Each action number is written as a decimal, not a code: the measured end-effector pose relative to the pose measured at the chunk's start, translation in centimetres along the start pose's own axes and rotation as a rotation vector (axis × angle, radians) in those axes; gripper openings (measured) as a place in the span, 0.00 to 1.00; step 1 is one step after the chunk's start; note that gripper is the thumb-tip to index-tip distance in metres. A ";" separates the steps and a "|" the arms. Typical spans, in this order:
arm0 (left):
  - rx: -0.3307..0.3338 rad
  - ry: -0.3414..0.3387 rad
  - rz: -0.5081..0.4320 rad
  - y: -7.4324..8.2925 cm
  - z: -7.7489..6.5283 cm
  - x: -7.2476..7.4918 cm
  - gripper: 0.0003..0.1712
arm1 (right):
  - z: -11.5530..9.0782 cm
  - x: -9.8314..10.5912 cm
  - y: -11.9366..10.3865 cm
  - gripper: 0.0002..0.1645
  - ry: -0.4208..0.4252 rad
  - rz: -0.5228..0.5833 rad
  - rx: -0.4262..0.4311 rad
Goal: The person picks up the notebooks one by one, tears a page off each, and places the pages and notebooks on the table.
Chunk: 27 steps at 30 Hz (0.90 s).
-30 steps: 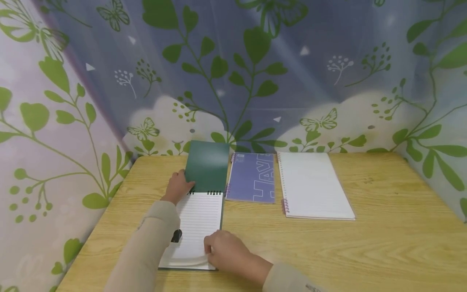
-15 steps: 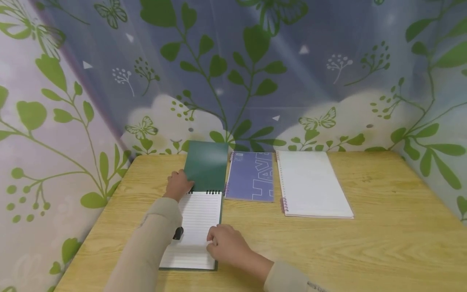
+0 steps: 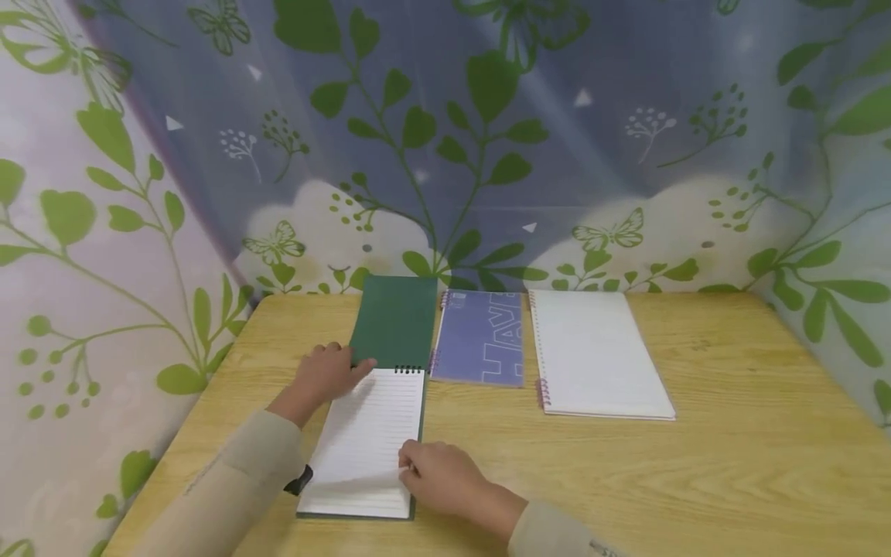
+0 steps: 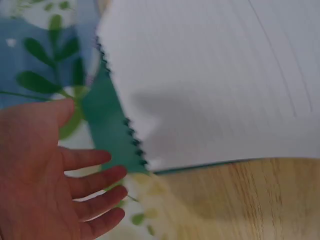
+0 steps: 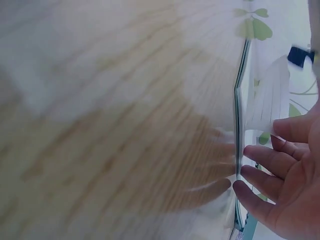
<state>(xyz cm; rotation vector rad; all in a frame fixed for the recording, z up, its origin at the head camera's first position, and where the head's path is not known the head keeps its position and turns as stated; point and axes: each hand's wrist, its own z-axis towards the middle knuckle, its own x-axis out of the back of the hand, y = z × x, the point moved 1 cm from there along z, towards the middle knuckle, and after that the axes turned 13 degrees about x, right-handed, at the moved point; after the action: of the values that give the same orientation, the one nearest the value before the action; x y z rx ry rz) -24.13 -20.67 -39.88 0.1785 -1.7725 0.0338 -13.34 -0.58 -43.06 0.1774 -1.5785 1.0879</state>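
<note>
A top-bound coil notepad (image 3: 372, 449) lies on the table, its dark green cover (image 3: 397, 321) flipped back towards the curtain. White lined pages face up. My left hand (image 3: 323, 379) is by the left end of the coil, over the lower cover; the left wrist view shows its fingers (image 4: 97, 177) extended and spread, holding nothing. At the pad's lower right edge, my right hand (image 3: 442, 476) pinches a sheet (image 5: 270, 100) between thumb and index finger. That sheet stands raised off the stack in the right wrist view, the other fingers (image 5: 260, 185) along the pad's edge.
Right of the cover lies a purple coil notebook (image 3: 480, 336) with outlined letters. Beyond it, a larger coil notebook (image 3: 602, 352) lies with a white page up. A leaf-patterned curtain (image 3: 480, 155) borders the wooden table (image 3: 626, 487) behind. A black piece (image 3: 299, 480) hangs at my left wrist.
My left hand and forearm have shifted left, and the hand has drawn back a little from the green cover. My right hand has moved slightly right, still at the pad's lower edge.
</note>
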 end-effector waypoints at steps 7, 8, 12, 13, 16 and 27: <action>-0.314 -0.179 -0.154 1.4 -7.7 0.6 0.41 | 0.2 0.4 0.0 0.04 -0.011 -0.013 0.002; -0.335 -0.221 -0.139 1.3 -8.7 0.4 0.43 | 0.3 0.4 0.0 0.04 -0.023 -0.016 0.007; -0.378 -0.192 -0.042 0.7 -11.6 -1.5 0.39 | 0.5 0.3 -0.3 0.04 -0.061 -0.003 0.008; -0.381 -0.128 -0.017 0.5 -11.9 -2.1 0.34 | 0.5 0.3 -0.3 0.04 -0.066 0.007 0.003; -0.391 0.130 0.040 0.2 -12.1 -3.9 0.15 | 0.3 0.3 0.0 0.05 -0.051 0.045 -0.012; -0.307 0.258 0.058 0.2 -11.3 -4.3 0.11 | -0.4 0.7 1.1 0.37 -0.127 -0.147 0.004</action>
<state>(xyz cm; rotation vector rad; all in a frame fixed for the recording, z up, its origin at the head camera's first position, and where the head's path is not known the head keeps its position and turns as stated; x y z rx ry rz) -12.37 -18.66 -41.73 -0.0961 -1.5028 -0.1659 -13.99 0.61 -43.15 0.3656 -1.6485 0.9810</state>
